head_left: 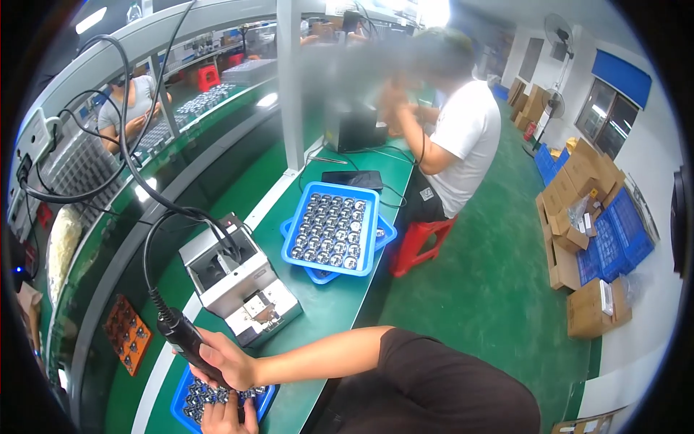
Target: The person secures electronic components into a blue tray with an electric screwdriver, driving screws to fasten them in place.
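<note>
My right hand [228,359] is wrapped round a black corded electric screwdriver [181,336]. The tool leans, its cable end up to the left and its lower end down by my other hand; its tip is hidden. Close below, my left hand [230,417] has its fingers bent together over small shiny metal parts [196,401]. Whatever is between those fingers cannot be made out. The parts lie heaped in a blue tray [176,411] at the lower edge.
Ahead stands a grey metal box-shaped device [249,286] with cables. Beyond it, a blue tray [289,249] of round metal parts rests on another tray. An orange plate [129,336] lies left. A co-worker [466,119] sits on a red stool [426,242]; cartons [571,181] line the right.
</note>
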`<control>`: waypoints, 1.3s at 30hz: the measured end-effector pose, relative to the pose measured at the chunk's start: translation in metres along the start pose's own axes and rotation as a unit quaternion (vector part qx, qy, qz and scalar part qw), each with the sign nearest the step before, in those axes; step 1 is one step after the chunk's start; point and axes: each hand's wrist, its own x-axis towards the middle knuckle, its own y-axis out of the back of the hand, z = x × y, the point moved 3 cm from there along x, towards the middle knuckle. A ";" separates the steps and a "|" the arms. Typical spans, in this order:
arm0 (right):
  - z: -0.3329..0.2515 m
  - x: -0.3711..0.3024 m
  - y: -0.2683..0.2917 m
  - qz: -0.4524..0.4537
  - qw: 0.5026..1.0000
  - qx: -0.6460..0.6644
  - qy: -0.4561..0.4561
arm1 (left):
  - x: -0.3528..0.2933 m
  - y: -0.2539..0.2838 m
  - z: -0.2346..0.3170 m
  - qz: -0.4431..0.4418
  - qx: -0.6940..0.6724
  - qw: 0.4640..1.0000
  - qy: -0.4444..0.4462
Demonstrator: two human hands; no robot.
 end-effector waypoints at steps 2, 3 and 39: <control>0.000 0.000 -0.001 -0.003 1.000 0.004 -0.006 | -0.001 -0.002 -0.002 -0.013 0.004 1.000 0.018; 0.000 0.000 -0.002 -0.003 1.000 0.006 -0.004 | -0.001 -0.001 -0.001 -0.006 0.003 1.000 0.017; 0.001 -0.001 -0.004 0.010 0.999 0.014 0.032 | -0.008 -0.006 -0.001 -0.030 0.000 0.999 0.023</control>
